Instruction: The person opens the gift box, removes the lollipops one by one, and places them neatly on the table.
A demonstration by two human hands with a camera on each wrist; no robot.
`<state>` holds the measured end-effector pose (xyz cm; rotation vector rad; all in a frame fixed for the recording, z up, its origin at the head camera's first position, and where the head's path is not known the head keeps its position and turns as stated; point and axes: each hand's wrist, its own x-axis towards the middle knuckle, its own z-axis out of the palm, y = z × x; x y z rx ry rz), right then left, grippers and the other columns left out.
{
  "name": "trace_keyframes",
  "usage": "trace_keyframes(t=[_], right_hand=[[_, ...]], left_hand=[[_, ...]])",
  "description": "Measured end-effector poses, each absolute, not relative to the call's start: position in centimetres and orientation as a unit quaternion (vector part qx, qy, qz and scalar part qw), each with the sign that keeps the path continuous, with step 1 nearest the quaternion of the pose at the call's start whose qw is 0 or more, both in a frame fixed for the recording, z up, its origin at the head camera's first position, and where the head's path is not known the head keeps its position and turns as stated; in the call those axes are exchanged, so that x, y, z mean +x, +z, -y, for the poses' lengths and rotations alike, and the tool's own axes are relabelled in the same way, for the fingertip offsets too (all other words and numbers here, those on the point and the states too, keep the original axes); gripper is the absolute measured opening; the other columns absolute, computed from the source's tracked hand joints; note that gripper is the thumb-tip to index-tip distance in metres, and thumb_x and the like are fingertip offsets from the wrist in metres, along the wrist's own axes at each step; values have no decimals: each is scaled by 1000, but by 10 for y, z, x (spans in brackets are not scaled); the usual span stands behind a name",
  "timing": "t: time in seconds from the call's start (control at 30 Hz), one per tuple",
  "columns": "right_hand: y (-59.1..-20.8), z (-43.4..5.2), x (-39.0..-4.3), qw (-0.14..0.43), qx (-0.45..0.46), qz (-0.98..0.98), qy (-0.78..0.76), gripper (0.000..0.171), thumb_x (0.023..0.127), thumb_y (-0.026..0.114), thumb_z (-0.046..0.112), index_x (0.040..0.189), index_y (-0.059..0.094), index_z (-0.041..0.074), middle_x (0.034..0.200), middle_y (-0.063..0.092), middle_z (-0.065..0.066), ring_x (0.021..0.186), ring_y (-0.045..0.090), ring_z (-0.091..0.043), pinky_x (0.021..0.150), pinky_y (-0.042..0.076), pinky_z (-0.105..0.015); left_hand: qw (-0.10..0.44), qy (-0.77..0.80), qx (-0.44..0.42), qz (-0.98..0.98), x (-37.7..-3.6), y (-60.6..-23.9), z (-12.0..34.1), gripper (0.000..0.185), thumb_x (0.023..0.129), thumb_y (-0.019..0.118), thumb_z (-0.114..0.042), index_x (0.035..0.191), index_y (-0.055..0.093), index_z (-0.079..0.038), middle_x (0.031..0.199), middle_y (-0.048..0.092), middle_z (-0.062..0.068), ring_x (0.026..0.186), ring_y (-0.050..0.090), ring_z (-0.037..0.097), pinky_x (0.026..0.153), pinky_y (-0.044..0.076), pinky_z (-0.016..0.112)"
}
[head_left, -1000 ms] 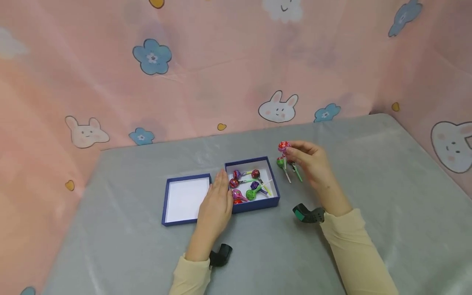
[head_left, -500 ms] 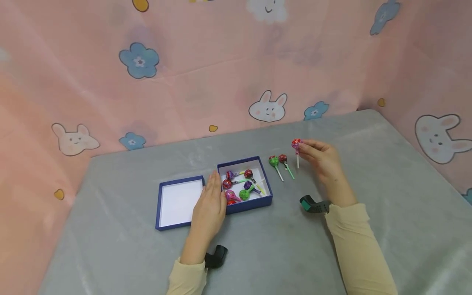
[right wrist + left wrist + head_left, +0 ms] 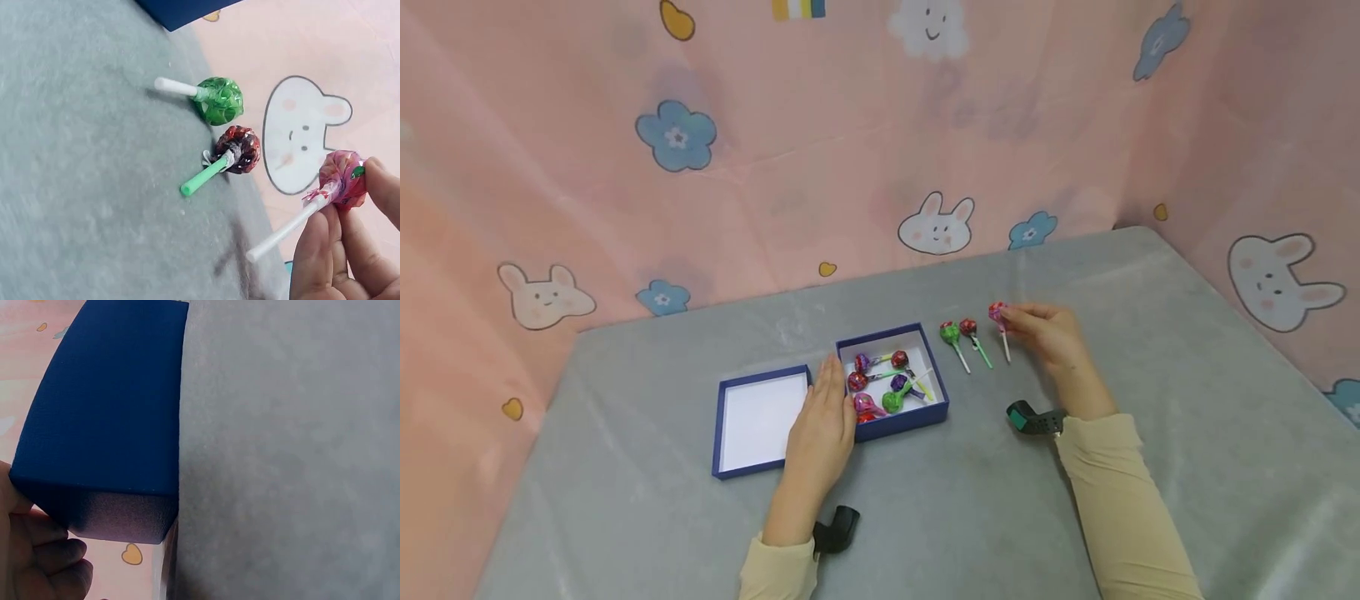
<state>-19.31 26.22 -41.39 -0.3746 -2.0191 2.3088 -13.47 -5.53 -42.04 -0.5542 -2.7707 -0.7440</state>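
Note:
My right hand (image 3: pixel 1051 340) pinches a pink-and-red wrapped lollipop (image 3: pixel 342 181) by its candy head; its white stick points down toward the table. To the left of this hand lie a green lollipop (image 3: pixel 951 334) with a white stick and a dark red lollipop (image 3: pixel 239 150) with a green stick. Several more lollipops lie inside a blue box (image 3: pixel 901 427) with a white interior. Straight fingers of my left hand (image 3: pixel 822 427) rest along the box's left side. In the left wrist view, part of that hand shows beside the blue box wall (image 3: pixel 106 406).
A blue-edged lid (image 3: pixel 762 425), white side up, lies left of the box, partly behind the left hand. Grey cloth covers the table (image 3: pixel 940 517). A pink curtain (image 3: pixel 820 108) with printed rabbits and flowers stands behind it.
The right hand has moved right with the pink-and-red lollipop, away from the other two, then lowered it toward the table. The left hand stays at the box. The head view has shifted slightly.

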Motion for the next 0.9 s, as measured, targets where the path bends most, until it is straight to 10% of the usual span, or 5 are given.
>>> trace_keyframes(t=[0.4, 0.63, 0.9], right_hand=[[-414, -269, -203, -8, -132, 711, 690, 7, 87, 69, 11, 86, 70, 5, 75, 66, 8, 69, 64, -5, 68, 54, -20], [-425, -266, -210, -31, -133, 727, 673, 39, 89, 65, 9, 115, 56, -18, 77, 64, 11, 71, 63, -1, 68, 54, -19], [-431, -273, -211, -5, -120, 739, 663, 33, 89, 65, 12, 108, 59, -14, 75, 63, 14, 69, 62, 1, 67, 53, -17]], left_hand=[[123, -260, -193, 938, -134, -421, 56, 51, 97, 48, -13, 140, 36, 9, 146, 36, 20, 134, 35, 31, 106, 32, 49], [121, -255, -191, 940, -134, -425, 60, 50, 96, 48, -13, 139, 36, 10, 145, 37, 22, 134, 35, 32, 106, 32, 47], [117, -253, -191, 941, -136, -423, 58, 50, 97, 46, -13, 140, 36, 10, 146, 36, 21, 134, 34, 31, 106, 32, 46]])
